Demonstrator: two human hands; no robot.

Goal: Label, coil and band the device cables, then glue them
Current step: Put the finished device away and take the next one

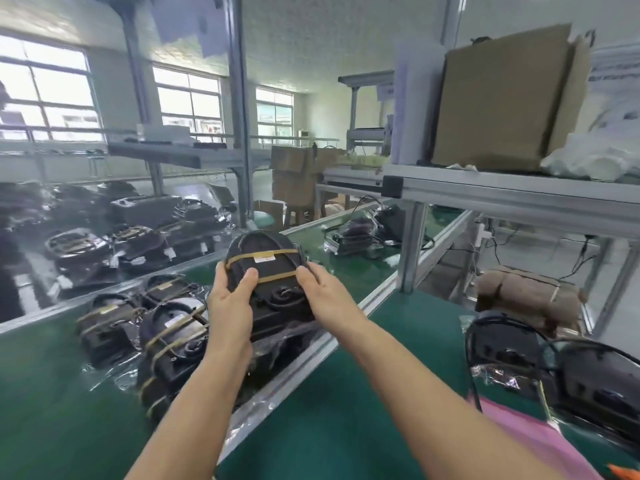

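Banded device [268, 271] gripped by both hands, blurry banded devices [166, 327] beside

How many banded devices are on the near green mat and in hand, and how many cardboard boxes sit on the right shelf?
Banded device held in both hands: 1, left hand, right hand
Banded devices lying on the green mat to the left: 3
Cardboard box on the shelf: 1
Total: 5

No text can be read. The held device [268, 271] bears a small white label [264, 259] with an orange mark, its print too blurred; a poster [614, 69] at far right is equally illegible.
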